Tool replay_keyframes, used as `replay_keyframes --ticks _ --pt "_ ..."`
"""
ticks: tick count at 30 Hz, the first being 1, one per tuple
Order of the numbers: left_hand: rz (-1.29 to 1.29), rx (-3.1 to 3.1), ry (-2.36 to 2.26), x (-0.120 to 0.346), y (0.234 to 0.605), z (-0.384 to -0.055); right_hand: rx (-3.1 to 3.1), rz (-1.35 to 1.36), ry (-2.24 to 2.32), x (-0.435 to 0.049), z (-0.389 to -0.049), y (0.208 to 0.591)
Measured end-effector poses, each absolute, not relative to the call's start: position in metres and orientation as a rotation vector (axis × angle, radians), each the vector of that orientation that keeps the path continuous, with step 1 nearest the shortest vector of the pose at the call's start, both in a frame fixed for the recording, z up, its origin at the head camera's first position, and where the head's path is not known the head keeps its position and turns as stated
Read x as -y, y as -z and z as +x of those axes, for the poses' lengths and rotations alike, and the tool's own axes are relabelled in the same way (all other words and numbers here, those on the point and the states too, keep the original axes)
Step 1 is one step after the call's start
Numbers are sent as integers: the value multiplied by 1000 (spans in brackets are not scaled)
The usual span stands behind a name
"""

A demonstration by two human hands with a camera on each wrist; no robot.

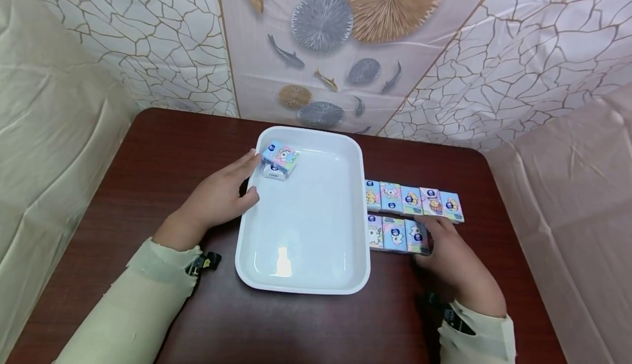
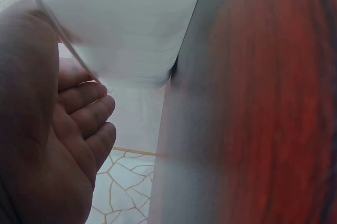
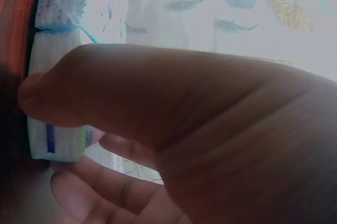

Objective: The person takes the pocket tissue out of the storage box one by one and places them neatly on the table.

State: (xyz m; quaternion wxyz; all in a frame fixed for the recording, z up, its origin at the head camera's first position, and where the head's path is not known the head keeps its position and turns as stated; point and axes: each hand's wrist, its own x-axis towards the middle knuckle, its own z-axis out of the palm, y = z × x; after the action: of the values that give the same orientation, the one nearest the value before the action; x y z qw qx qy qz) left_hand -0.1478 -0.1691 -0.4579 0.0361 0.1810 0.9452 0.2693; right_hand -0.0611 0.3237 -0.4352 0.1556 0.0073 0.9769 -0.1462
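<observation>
My left hand [image 1: 219, 191] is at the left rim of a white tray [image 1: 306, 232], fingers fairly straight, fingertips beside two small tissue packs. The upper pack [image 1: 280, 155] is pastel with a cartoon print; it lies on a whiter pack [image 1: 274, 172] in the tray's far left corner. In the left wrist view the hand [image 2: 68, 124] holds nothing. To the right of the tray, my right hand [image 1: 456, 257] pinches the end tissue pack [image 1: 416, 236] of the nearer row. In the right wrist view the thumb lies across that pack [image 3: 58, 142], with fingers at its other side.
Several more tissue packs [image 1: 412, 199] form a farther row against the tray's right side. Two packs [image 1: 387, 234] adjoin the pinched one. The dark red-brown table [image 1: 163, 161] backs onto a patterned cloth [image 1: 316, 79], with pale draped covers at both sides.
</observation>
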Motion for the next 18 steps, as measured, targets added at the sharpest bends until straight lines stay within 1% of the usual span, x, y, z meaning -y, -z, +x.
replay_keyframes --ticks 11,18 --pt "559 -2894 -833 169 458 -148 -2916 -87 420 -316 -51 415" --pt "549 -2894 -830 169 458 -148 -3015 -334 476 -295 -45 405"
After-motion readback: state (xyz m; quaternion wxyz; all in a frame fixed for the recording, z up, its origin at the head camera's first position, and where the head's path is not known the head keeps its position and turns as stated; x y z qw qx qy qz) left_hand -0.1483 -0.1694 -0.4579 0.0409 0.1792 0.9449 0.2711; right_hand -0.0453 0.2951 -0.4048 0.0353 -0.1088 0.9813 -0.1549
